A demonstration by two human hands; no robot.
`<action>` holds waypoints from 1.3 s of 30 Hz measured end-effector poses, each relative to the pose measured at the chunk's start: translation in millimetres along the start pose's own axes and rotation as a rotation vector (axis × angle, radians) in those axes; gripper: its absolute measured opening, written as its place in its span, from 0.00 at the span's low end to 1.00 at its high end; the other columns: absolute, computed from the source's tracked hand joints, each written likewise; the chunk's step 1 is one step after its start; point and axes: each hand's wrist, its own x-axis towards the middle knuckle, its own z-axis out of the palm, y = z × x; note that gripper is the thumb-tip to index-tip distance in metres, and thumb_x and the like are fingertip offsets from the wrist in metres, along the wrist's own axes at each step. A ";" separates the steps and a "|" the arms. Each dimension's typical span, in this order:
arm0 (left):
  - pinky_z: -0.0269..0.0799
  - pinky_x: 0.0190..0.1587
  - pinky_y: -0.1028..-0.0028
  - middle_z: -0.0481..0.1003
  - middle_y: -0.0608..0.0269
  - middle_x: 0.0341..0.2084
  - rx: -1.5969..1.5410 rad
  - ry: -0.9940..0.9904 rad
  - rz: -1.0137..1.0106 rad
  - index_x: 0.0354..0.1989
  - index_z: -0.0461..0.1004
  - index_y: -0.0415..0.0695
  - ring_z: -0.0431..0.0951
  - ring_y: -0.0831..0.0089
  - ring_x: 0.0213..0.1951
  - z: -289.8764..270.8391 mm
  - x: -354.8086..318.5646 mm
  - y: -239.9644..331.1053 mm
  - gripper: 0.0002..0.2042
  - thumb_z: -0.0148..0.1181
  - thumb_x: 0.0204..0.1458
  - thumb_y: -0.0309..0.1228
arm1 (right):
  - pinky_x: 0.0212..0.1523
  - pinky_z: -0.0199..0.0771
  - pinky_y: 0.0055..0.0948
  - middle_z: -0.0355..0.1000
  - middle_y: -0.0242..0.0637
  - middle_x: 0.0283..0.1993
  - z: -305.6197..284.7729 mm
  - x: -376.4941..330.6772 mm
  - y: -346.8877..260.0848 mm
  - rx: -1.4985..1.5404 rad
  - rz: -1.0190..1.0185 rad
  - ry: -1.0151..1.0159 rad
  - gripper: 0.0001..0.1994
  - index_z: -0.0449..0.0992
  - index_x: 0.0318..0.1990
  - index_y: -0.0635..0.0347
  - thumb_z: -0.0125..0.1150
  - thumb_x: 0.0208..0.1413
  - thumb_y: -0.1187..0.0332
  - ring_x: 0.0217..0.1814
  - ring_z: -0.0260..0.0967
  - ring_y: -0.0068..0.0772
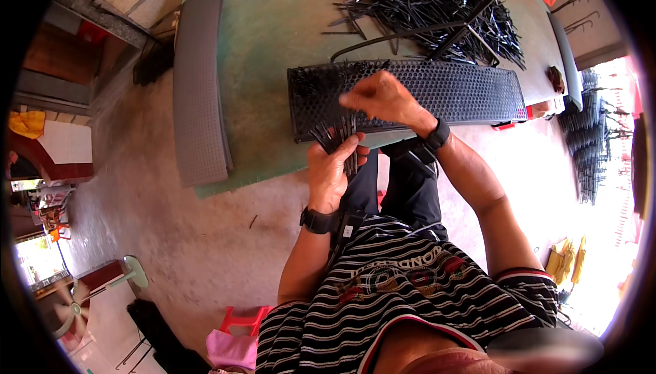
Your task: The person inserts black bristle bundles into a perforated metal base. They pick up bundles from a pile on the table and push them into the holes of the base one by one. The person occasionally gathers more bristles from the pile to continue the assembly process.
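My left hand (pixel 329 174) is closed around a bundle of thin black strips (pixel 333 137), which fan out above the fingers. Over the left half of a long black panel (pixel 454 90) with rows of round holes hovers my right hand (pixel 388 98). Its thumb and fingers are pinched together; whatever they hold is too small or blurred to make out. Black bristle-like tufts (pixel 316 85) fill the panel's left end and part of its far edge, while open holes show toward the right. The panel lies along the table's near edge.
A large heap of black strips (pixel 437 11) covers the far right of the green table (pixel 256 66). A thin black metal frame (pixel 403 34) stands between heap and panel. Grey perforated sheets (pixel 198 87) lie along the table's left edge. Behind me is a pink-red stool (pixel 244 321).
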 end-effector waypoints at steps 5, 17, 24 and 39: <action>0.76 0.26 0.72 0.77 0.55 0.32 -0.063 -0.019 -0.090 0.38 0.72 0.39 0.78 0.68 0.27 5.6 -0.7 0.2 0.07 0.57 0.52 0.27 | 0.19 0.62 0.21 0.70 0.32 0.17 4.7 -4.8 9.3 0.212 0.050 0.026 0.12 0.78 0.27 0.68 0.59 0.50 0.65 0.17 0.64 0.18; 0.75 0.25 0.74 0.74 0.61 0.24 0.014 0.024 -0.107 0.33 0.73 0.39 0.77 0.70 0.24 -6.5 -3.9 -13.1 0.06 0.61 0.48 0.24 | 0.19 0.65 0.20 0.72 0.32 0.23 8.2 -10.8 7.7 0.456 0.043 0.134 0.12 0.74 0.29 0.68 0.53 0.56 0.67 0.19 0.65 0.19; 0.76 0.25 0.71 0.74 0.60 0.23 -0.065 0.070 -0.148 0.33 0.73 0.40 0.77 0.68 0.25 -12.2 -6.8 -17.1 0.04 0.60 0.49 0.25 | 0.24 0.72 0.21 0.72 0.38 0.23 3.9 1.2 -0.9 0.257 -0.188 0.622 0.08 0.66 0.44 0.64 0.48 0.58 0.73 0.27 0.76 0.28; 0.78 0.28 0.68 0.75 0.58 0.30 -0.156 0.088 -0.091 0.38 0.72 0.42 0.78 0.65 0.28 -18.8 -6.0 -11.4 0.08 0.59 0.49 0.23 | 0.29 0.69 0.43 0.70 0.44 0.27 10.4 17.8 20.0 -0.597 -0.531 0.626 0.04 0.73 0.33 0.62 0.54 0.50 0.74 0.27 0.69 0.48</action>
